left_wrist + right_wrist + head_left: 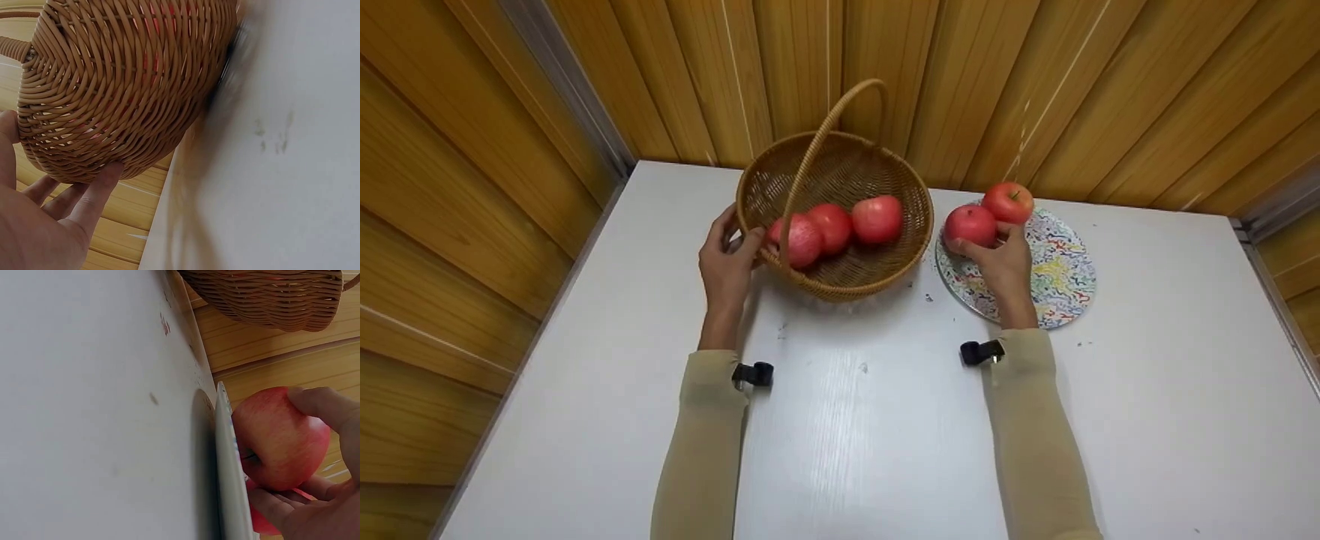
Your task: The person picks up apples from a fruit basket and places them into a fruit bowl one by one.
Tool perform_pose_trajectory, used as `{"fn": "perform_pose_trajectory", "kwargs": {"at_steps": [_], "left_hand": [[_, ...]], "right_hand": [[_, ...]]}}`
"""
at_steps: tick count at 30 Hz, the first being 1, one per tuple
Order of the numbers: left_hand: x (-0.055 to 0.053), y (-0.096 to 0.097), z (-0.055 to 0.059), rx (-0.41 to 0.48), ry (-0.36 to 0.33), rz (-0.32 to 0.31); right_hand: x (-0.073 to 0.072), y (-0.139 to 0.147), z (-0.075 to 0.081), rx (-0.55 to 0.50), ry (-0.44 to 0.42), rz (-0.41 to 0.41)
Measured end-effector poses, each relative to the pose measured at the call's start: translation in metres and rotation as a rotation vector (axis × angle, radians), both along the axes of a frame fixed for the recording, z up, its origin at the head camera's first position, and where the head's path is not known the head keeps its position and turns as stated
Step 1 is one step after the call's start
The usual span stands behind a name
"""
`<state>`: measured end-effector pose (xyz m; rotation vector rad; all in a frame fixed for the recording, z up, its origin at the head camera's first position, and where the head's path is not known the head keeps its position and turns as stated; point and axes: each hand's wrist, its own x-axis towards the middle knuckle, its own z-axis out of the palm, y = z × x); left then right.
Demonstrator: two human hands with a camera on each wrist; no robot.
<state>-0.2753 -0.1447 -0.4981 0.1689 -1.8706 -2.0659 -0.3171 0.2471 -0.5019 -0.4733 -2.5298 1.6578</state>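
Note:
A brown wicker basket [840,289] with an arched handle stands at the back of the table, three red apples [877,220] inside. My left hand [726,259] holds its left side, thumb at the rim; in the left wrist view the fingers [93,197] lie against the outer weave [118,95]. To the right, a round plate [1065,259] with a multicoloured squiggle pattern carries two red apples. My right hand [1006,262] grips the nearer apple [970,225] between thumb and fingers, its stem end facing the plate in the right wrist view. The other apple [1008,202] sits just behind it.
The white table [847,420] ends at the back against a wood-panelled wall [975,90]. Similar panels [442,225] rise along the left side. The basket's handle [817,142] arches high above its rim. Small dark marks [928,298] dot the tabletop between basket and plate.

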Motion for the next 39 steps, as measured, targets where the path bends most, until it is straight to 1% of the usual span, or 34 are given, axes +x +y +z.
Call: {"fn": "perform_pose_trajectory", "kwargs": {"at_steps": [4,7,10,13,16,21,34,39], "left_hand": [[0.000,0.000,0.000,-0.001,0.002,0.007],[0.000,-0.001,0.000,-0.002,-0.001,0.006],[0.000,-0.001,0.000,-0.002,-0.007,0.004],[0.000,-0.001,0.001,0.001,-0.009,0.007],[0.001,-0.002,0.001,0.007,-0.012,0.009],[0.002,-0.002,0.002,0.006,-0.018,0.011],[0.001,-0.002,0.001,0.023,-0.013,0.010],[0.001,-0.003,0.000,0.020,-0.009,0.010]], "right_hand": [[0.000,0.002,-0.003,0.032,0.014,-0.029],[0.000,0.003,-0.003,0.035,0.003,-0.052],[0.000,0.004,-0.001,0.036,-0.036,-0.051],[0.000,0.004,0.001,0.026,-0.053,-0.048],[0.000,0.004,0.003,0.022,-0.057,-0.037],[0.001,0.007,0.005,0.042,-0.038,-0.017],[0.012,0.015,0.030,0.050,-0.012,-0.042],[0.016,0.013,0.038,0.042,0.033,-0.044]]}}
